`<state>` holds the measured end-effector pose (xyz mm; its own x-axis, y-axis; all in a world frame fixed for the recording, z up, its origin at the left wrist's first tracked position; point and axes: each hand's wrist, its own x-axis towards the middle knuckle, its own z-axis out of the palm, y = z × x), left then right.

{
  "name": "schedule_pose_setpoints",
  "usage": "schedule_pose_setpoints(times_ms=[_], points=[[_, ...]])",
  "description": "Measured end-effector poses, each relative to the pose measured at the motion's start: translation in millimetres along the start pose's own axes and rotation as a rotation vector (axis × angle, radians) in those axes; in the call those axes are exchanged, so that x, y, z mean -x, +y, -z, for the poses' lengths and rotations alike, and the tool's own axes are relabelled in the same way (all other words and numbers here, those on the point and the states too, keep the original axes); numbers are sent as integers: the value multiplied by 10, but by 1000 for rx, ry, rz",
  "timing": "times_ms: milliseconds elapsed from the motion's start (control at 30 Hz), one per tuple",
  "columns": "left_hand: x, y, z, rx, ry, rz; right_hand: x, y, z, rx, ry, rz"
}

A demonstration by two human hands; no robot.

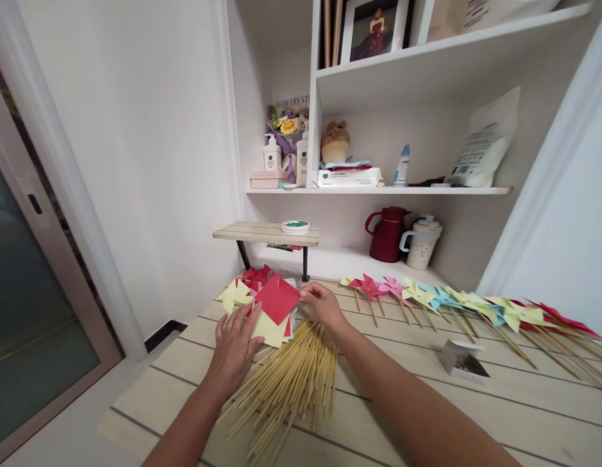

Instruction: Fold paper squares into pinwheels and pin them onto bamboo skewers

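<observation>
A square sheet of red paper, with a slit showing at its top corner, lies over yellow paper and other coloured sheets. My right hand pinches the red sheet's right corner between thumb and finger. Spread flat, the fingers of my left hand rest on the papers at the red sheet's lower left edge. Just in front of the papers, a loose fan of thin wooden sticks reaches under my right wrist. Behind the left hand are a yellow paper pinwheel and red pinwheel pieces.
Along the table's right back edge lies a row of paper pinwheels on sticks. A small open box sits in front of them. A little raised shelf holds a round tub. Behind stand a red jug and a lidded cup.
</observation>
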<state>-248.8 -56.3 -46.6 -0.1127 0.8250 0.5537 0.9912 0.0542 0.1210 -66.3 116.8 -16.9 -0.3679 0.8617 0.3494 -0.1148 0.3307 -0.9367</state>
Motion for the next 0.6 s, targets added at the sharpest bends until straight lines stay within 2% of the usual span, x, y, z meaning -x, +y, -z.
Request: schedule_pose_setpoints(times_ms=[100,167,300,400,500,567,600], points=[[-13,-57,-27,-10,29,-1,104,-158,179,-75,9,-82],[-24,-105,-52,-23,34,8,227,-279,385,-105,15,-138],[-73,-200,-59,-50,34,-22,616,-532,958,-151,11,-228],[-199,-155,91,-25,84,-49,959,-717,1412,-265,-57,-266],[-411,153,421,152,121,10,1221,-848,1756,-347,-57,-237],[-553,521,662,447,108,98,1323,-880,1898,-379,-13,-192],[-610,739,756,636,45,183,1354,-879,1946,-390,8,-171]])
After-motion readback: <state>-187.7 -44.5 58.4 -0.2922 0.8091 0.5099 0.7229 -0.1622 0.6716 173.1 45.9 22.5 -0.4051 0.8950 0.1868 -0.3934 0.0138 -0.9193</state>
